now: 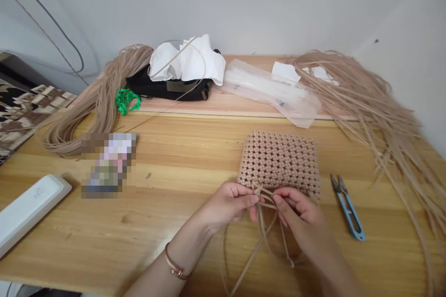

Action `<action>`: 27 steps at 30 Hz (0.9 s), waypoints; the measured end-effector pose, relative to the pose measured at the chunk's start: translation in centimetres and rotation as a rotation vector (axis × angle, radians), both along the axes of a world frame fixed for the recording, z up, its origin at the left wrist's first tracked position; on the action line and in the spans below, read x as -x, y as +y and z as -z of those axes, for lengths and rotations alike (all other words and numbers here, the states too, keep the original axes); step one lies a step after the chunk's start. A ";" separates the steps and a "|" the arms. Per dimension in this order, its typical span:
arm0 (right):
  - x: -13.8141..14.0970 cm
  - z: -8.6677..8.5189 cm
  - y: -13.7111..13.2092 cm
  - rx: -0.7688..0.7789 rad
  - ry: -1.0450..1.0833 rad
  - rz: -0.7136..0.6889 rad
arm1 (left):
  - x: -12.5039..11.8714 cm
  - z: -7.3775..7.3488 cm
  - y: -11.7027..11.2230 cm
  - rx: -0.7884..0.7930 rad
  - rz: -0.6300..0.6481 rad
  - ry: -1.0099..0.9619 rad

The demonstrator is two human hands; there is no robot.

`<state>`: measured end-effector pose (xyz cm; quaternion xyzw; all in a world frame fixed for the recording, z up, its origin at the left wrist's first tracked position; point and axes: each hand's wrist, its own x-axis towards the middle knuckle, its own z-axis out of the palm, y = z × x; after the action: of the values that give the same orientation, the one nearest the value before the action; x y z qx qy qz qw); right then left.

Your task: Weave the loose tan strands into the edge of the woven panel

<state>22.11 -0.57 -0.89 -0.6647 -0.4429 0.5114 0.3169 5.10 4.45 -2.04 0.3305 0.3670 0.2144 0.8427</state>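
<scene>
A tan woven piece point(280, 158) of knotted cord, shaped like a small flat bag, lies on the wooden table in front of me. At its near left corner my left hand point(239, 200) pinches the base of the loose cords point(262, 222). Just to the right, my right hand point(296, 209) has thumb and finger closed on cord strands stretched between both hands. Several cord ends hang down toward the table's front edge. Blue-handled thread snips point(348, 209) lie to the right of my right hand, apart from it.
Long tan cord bundles lie at the back left point(101, 88) and right point(369, 88). Between them are a black pouch point(156, 88) under white tissues point(202, 62) and a clear plastic bag point(272, 90). Green string point(127, 101), a blurred-out flat item point(113, 162) and a white case point(33, 211) sit left.
</scene>
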 end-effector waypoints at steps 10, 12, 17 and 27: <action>0.3 -1.1 -0.7 -0.187 -0.435 -0.068 | -0.6 -0.4 0.0 0.035 -0.055 0.057; 0.4 -1.2 -0.9 -0.264 -0.509 -0.058 | -0.6 -0.3 0.0 0.040 -0.049 0.040; 0.7 -1.5 -1.5 -0.432 -0.632 -0.059 | -0.4 -0.4 0.1 0.093 -0.017 0.030; 1.2 -2.1 -1.9 -0.515 -0.718 -0.105 | -0.4 -0.6 0.2 0.073 -0.015 0.019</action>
<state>20.92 -2.47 1.17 -0.6763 -0.6708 0.1366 0.2718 5.49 4.60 -1.45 0.2989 0.3851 0.2043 0.8489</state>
